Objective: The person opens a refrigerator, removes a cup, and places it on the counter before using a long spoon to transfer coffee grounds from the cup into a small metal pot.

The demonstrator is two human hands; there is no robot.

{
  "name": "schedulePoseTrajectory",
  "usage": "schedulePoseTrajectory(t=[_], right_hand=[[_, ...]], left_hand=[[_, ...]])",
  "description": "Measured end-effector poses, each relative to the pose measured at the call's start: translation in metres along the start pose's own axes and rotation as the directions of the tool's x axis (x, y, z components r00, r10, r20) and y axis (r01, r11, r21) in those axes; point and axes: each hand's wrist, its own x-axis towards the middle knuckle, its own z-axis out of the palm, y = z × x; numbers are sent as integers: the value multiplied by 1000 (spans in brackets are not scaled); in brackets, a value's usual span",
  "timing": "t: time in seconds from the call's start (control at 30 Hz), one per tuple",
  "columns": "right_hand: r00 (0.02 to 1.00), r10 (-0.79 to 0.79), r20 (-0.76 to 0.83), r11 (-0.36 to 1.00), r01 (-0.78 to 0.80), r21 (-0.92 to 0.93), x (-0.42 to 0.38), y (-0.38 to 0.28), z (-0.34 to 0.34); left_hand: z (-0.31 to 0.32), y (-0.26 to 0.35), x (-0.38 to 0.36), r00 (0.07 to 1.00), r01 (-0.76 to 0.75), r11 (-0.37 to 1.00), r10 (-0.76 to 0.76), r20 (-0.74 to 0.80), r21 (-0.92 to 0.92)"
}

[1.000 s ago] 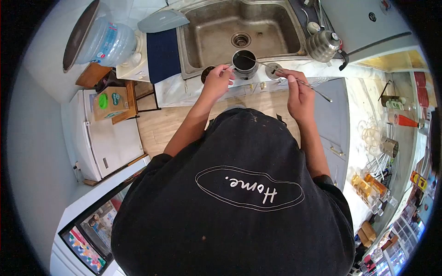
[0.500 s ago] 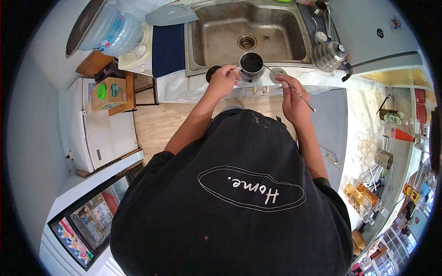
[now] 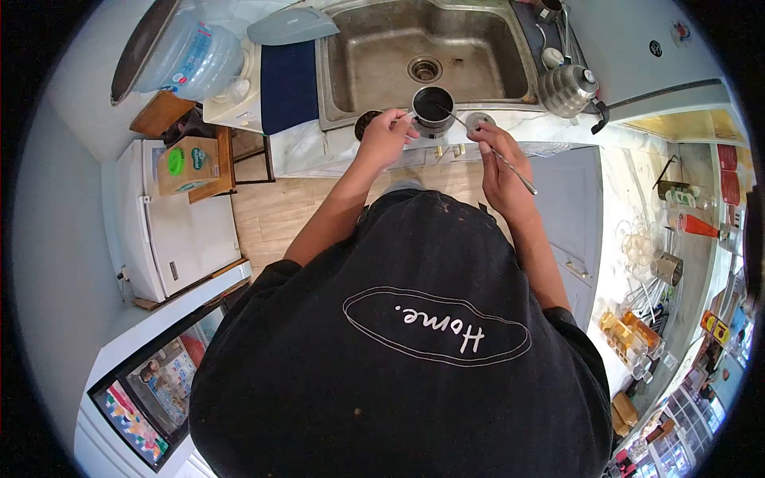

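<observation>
A metal cup [image 3: 434, 126] with dark liquid in it stands at the front edge of the sink. My left hand [image 3: 386, 139] is closed on the handle at the cup's left side. Between the fingers of my right hand [image 3: 505, 166] is a long thin spoon [image 3: 522, 179]; its far end dips into the liquid and is hidden there. A small round clear container [image 3: 478, 121] sits on the counter just beyond my right fingers. Left of my left hand is a round dark-filled container [image 3: 366, 123], partly covered by that hand.
Behind the cup lies the steel sink [image 3: 358, 64]. A gooseneck kettle [image 3: 567, 92] stands to its right, and a navy cloth [image 3: 288, 84] lies to its left. A large water bottle [image 3: 203, 60] is at far left. Bottles [image 3: 625, 338] and utensils line the right-hand counter.
My right hand and the spoon have shifted slightly left, and the spoon's handle end has swung a little. My left hand keeps its hold on the cup.
</observation>
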Motion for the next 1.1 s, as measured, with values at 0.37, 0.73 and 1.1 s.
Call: schedulePoseTrajectory(t=[0.37,0.73,1.1], right_hand=[[999,-21,24,999,22,-23,-1,-8,-1],[999,-34,19,999,34,-7,0,-11,1],[999,-17,35,999,19,-29,-2,-12,1]], left_hand=[[-6,1,0,998,25,999,-28,63,42],[-3,-1,2,1000,-8,999,7,25,33],[0,-7,7,1000,-24,999,23,16,33]])
